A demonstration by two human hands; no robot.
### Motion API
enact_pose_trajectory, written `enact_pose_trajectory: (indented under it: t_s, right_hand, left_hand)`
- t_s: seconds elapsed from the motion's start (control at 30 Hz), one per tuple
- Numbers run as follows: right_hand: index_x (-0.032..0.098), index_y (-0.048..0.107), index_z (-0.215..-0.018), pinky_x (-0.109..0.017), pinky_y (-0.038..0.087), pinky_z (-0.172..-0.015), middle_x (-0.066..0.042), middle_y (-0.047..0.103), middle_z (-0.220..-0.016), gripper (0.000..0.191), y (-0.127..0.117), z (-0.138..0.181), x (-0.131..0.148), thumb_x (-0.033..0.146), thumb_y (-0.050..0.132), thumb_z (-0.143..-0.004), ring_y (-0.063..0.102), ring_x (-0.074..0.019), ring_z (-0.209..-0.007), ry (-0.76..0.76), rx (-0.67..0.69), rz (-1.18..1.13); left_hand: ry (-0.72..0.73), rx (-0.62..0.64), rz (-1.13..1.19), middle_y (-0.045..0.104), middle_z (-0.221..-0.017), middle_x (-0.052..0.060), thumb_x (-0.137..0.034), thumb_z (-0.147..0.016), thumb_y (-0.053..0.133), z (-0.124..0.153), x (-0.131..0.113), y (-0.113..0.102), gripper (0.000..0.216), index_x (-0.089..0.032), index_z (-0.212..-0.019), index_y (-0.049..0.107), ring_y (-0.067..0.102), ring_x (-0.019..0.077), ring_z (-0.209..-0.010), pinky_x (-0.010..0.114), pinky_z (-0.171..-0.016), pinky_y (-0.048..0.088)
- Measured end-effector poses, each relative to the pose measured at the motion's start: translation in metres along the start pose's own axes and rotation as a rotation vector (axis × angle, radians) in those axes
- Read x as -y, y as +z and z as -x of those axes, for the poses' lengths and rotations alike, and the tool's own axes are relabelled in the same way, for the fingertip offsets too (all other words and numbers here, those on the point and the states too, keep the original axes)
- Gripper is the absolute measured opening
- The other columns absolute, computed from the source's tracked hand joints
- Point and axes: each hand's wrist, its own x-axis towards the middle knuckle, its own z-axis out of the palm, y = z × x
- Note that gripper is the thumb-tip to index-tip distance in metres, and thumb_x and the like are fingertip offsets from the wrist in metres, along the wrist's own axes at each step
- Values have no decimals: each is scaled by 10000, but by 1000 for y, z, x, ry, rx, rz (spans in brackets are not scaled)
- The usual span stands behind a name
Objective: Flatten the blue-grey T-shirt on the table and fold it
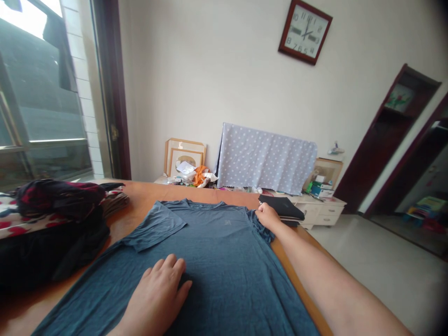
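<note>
A blue-grey T-shirt [210, 252] lies spread flat on an orange-brown table [147, 193], collar away from me, its left sleeve folded inward over the chest. My left hand [159, 291] rests flat on the lower part of the shirt, fingers stretched out. My right hand [266, 215] reaches to the far right shoulder and is closed on the shirt's right sleeve, which is bunched under the fingers.
A pile of dark and red clothes [56, 219] sits on the table's left. A black folded item [282, 207] lies at the far right corner. Beyond are a white cabinet [322, 210], a dotted cloth [266, 158], picture frames [184, 156], a window at left and a doorway at right.
</note>
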Motion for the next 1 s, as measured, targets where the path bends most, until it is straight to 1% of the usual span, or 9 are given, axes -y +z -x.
enact_pose_trajectory:
  t_s: [0.2, 0.37, 0.5, 0.57, 0.63, 0.7, 0.77, 0.9, 1.0]
  right_hand:
    - [205, 601, -872, -245, 360, -624, -38, 666, -794, 168, -3, -3, 1, 345, 511, -856, 588, -173, -727, 62, -40, -86]
    - [207, 611, -896, -275, 382, -652, -71, 674, -839, 152, -10, -6, 15, 330, 540, -840, 612, -208, -767, 92, -68, -135]
    - [200, 641, -886, -248, 411, -659, -65, 703, -858, 162, -12, -7, 40, 329, 550, -850, 634, -180, -763, -11, -12, -254]
    - [208, 654, -949, -218, 426, -636, -38, 719, -837, 231, -12, -6, 50, 381, 513, -889, 636, -144, -698, -85, 48, -334]
    - [205, 649, -1017, -200, 431, -606, -27, 728, -815, 289, -12, -3, 53, 403, 462, -919, 629, -122, -636, -119, 88, -389]
    - [184, 653, -993, -194, 422, -586, -33, 727, -785, 271, -12, 0, 49, 364, 468, -909, 620, -120, -609, -115, 100, -402]
    - [173, 664, -890, -196, 405, -578, -34, 717, -744, 208, -11, 5, 40, 309, 509, -865, 611, -127, -612, -100, 106, -379]
    - [188, 663, -732, -203, 367, -599, -13, 698, -731, 122, -6, 17, 17, 261, 573, -772, 592, -141, -691, -80, 119, -301]
    - [186, 620, -601, -219, 324, -566, 5, 622, -592, 131, -1, 25, 3, 260, 607, -708, 543, -139, -624, -43, 154, -255]
  left_hand:
    - [-15, 19, 19, 585, -1148, 95, -437, -895, 456, 1, 0, -1, 295, -253, -1037, 638, 522, 294, -1105, 389, -877, 398]
    - [-11, 15, 7, 585, -1151, 100, -436, -894, 455, 1, -1, -1, 296, -250, -1035, 638, 525, 295, -1103, 390, -869, 401]
    - [-1, 8, 1, 587, -1145, 97, -425, -899, 447, 1, 0, -1, 292, -251, -1040, 634, 528, 294, -1092, 393, -866, 400]
    - [-3, 11, 6, 586, -1147, 95, -428, -897, 452, 1, 1, -1, 290, -254, -1042, 632, 527, 292, -1094, 390, -867, 399]
    - [-6, 13, 15, 584, -1152, 93, -430, -895, 455, 1, 1, -1, 289, -255, -1044, 631, 527, 289, -1095, 387, -869, 397]
    - [-3, 11, 21, 584, -1146, 90, -428, -897, 454, 1, 1, -1, 289, -254, -1045, 630, 532, 283, -1080, 386, -869, 396]
    - [5, 5, 21, 586, -1126, 87, -424, -896, 453, 1, 2, 0, 284, -253, -1040, 630, 535, 278, -1061, 385, -866, 396]
    - [17, -12, 6, 587, -1099, 84, -417, -894, 456, 1, 2, 0, 269, -251, -1018, 627, 537, 276, -1045, 379, -849, 396]
    - [13, -7, -5, 588, -1094, 82, -418, -892, 463, 2, 1, -2, 263, -250, -1012, 625, 545, 271, -1022, 377, -841, 396]
